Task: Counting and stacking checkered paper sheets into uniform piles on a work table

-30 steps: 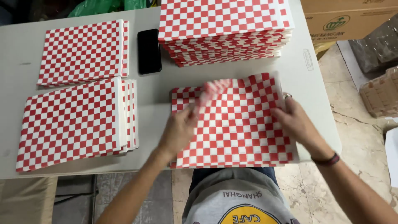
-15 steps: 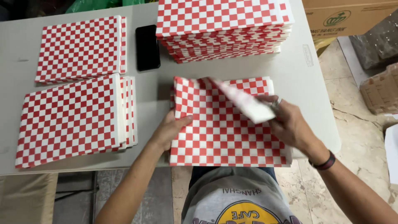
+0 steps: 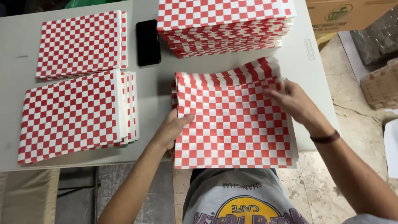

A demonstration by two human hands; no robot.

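**Ana:** Checkered paper sheet (image 3: 232,124), red and white, lies at the near edge of the worktop (image 3: 149,89), right in front of the person, its near edge overhanging a little. Where are the hands?

**Ben:** Left hand (image 3: 172,132) is flat and open, thumb pressed on the sheet's left edge, pinning it. Right hand (image 3: 292,101) rests on the upper right part, fingers spread; the far edge there is lifted and curling toward the tall stack (image 3: 226,25). I cannot tell whether it pinches the paper or only presses it.

**Ana:** How would you do this step well?

**Ben:** My judgement: keep the left thumb firm so the sheet cannot slide, and bring the raised edge over evenly, matching corners before creasing, or the checks will sit crooked.

**Ana:** And around it?

**Ben:** Just beyond the sheet, at the far edge, is the tall stack. A black phone (image 3: 148,42) lies to its left. Toward the left side sit 2 piles of folded checkered sheets: 1 near the far left corner (image 3: 81,43), 1 at the near left (image 3: 74,114).

**Ana:** Anything unclear?

**Ben:** The tall stack is cut off at the top. Whether 1 sheet or several lie under the hands is hard to say. A cardboard box (image 3: 348,12) off the far right corner is only partly shown.
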